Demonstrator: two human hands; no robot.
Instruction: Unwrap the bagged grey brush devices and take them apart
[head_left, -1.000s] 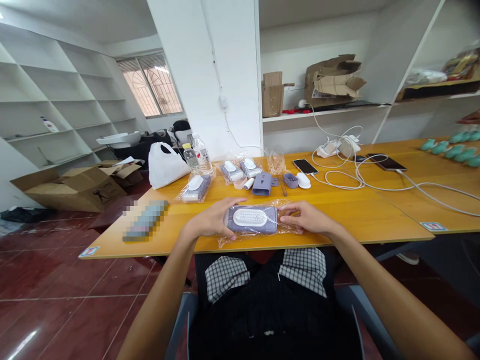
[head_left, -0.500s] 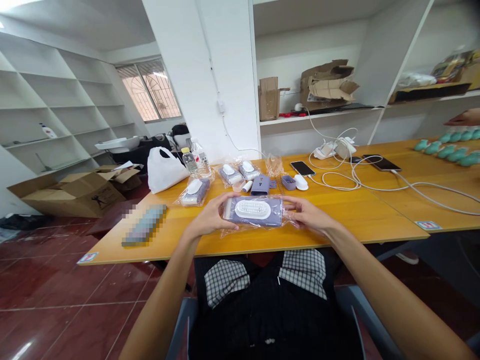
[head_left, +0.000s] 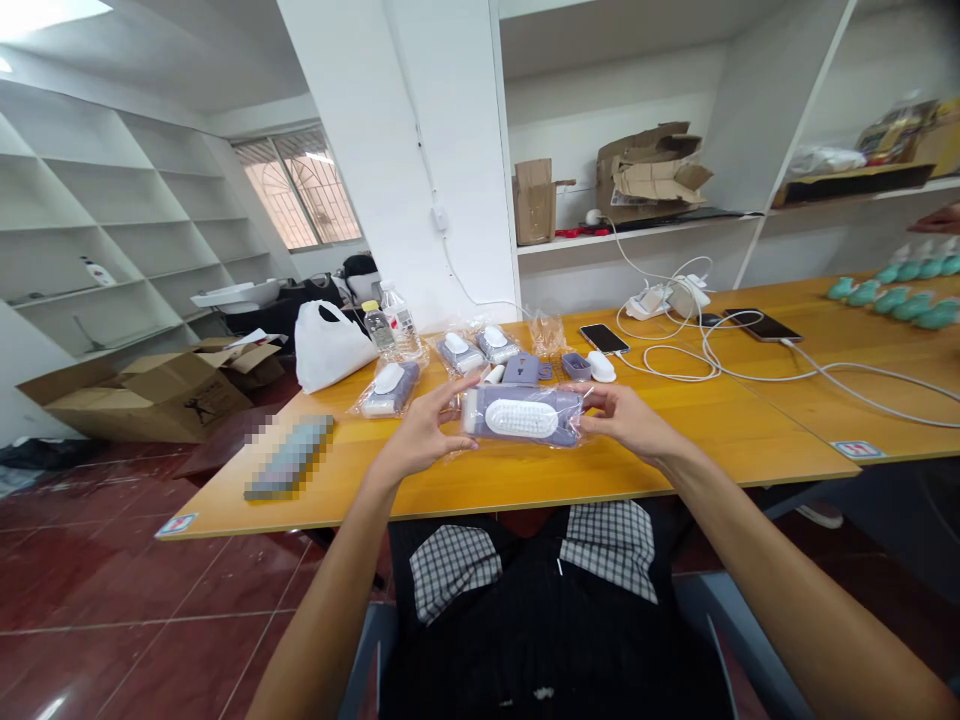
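Note:
Between my two hands, above the table's front part, is a bagged brush set (head_left: 522, 419): a purple-grey body with a white oval bristled brush facing up, wrapped in clear plastic. My left hand (head_left: 424, 430) grips its left end, thumb below and fingers above. At the right end, my right hand (head_left: 626, 420) pinches the package, with some fingertips hidden behind it. Just beyond it lie a purple-grey case (head_left: 521, 370), a small purple tub (head_left: 577, 366) and a white oval piece (head_left: 601, 366).
Several similar bagged sets, one a bagged set (head_left: 390, 388) at left, lie by water bottles (head_left: 403, 320) and a white plastic bag (head_left: 330, 345). A phone (head_left: 604, 339) and looping white cables (head_left: 675, 376) occupy the right. Green bottles (head_left: 892, 300) and a person's hand (head_left: 943, 220) are at far right.
The bagged brush set has shifted slightly right and tipped a little. My right hand's fingers have curled closer round its end, and the left hand's grip looks wider.

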